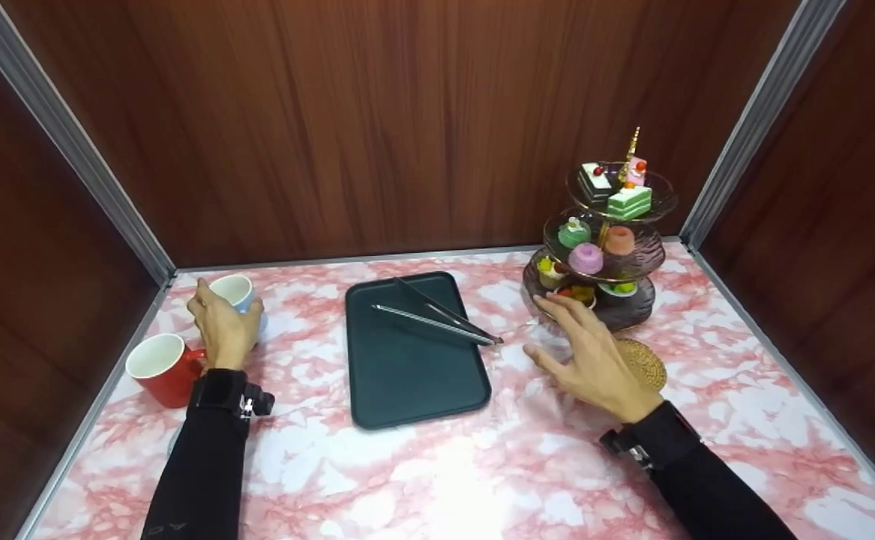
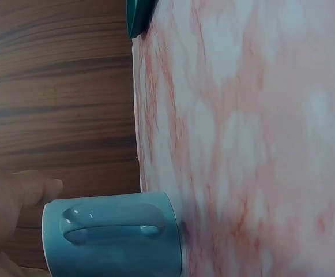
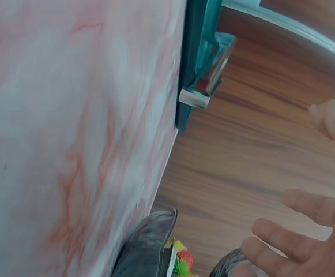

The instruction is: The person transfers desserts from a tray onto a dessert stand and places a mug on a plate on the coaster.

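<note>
My left hand [image 1: 227, 326] is at a light blue mug [image 1: 236, 291] at the back left. In the left wrist view, the mug [image 2: 115, 236] stands upright with its handle facing the camera. The thumb and fingers are extended by its rim, not wrapped round its body. Whether they touch the rim is hard to tell. My right hand [image 1: 594, 360] hovers with spread fingers, holding nothing, in front of a three-tier stand [image 1: 636, 307] of small cakes. Beneath that hand, a round woven coaster [image 1: 645, 364] is partly hidden.
A dark green tray [image 1: 407, 382] lies mid-table with metal tongs [image 1: 437, 324] across it, their end over its right rim. A red mug [image 1: 167, 379] stands beside my left wrist. Under the left sleeve, a greyish rim [image 1: 173, 440] peeks out. Wooden panels [image 1: 407, 135] enclose the table.
</note>
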`<state>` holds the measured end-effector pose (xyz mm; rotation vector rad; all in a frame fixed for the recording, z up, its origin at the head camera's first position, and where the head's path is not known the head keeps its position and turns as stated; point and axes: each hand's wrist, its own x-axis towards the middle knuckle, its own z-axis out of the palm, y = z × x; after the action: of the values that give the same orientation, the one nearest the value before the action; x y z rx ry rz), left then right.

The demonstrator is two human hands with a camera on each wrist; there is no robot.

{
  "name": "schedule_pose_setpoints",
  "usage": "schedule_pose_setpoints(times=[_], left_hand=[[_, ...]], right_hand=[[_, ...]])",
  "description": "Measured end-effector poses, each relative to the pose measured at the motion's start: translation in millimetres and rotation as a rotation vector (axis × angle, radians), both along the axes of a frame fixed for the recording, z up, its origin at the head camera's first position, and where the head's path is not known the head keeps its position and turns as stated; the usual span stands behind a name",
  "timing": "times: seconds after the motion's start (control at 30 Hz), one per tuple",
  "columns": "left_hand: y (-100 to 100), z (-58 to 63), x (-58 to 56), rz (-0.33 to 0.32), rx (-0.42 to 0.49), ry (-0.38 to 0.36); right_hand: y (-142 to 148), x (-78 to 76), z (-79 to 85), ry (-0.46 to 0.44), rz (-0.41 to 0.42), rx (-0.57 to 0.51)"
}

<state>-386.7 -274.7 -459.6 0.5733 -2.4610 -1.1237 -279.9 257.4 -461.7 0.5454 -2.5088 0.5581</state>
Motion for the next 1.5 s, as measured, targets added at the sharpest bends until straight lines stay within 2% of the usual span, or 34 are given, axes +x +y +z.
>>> schedule_pose_setpoints(times=[0.37,0.67,0.9,1.0,1.23,1.5], left_hand=[[-3.3,-2.3,2.6,0.028,-0.006,-0.013],[2.6,-1.9,6.5,0.062,0.004,-0.097],[6.2,-2.2,8.9,0.081,0.019,-0.129],[7.3,-3.2,10.0,0.074,0.017,-0.124],[11.6,-4.8,11.6,0.038,0.031,-0.041],[19.7,-4.6,13.7,0.058,0.021,-0.001]], right_hand=[[-18.9,-5.7,-5.7,-0.005,0.042,0.049],[-36.6,-9.9,-8.2,-0.003,0.063,0.057],[-52.2,-13.8,-6.2,0.008,0.090,0.064],[-58.7,-15.7,-5.7,0.015,0.105,0.066],[-71.0,-17.0,-6.4,-0.012,0.111,0.062],[-79.7,-19.2,-7.2,-0.007,0.109,0.061]])
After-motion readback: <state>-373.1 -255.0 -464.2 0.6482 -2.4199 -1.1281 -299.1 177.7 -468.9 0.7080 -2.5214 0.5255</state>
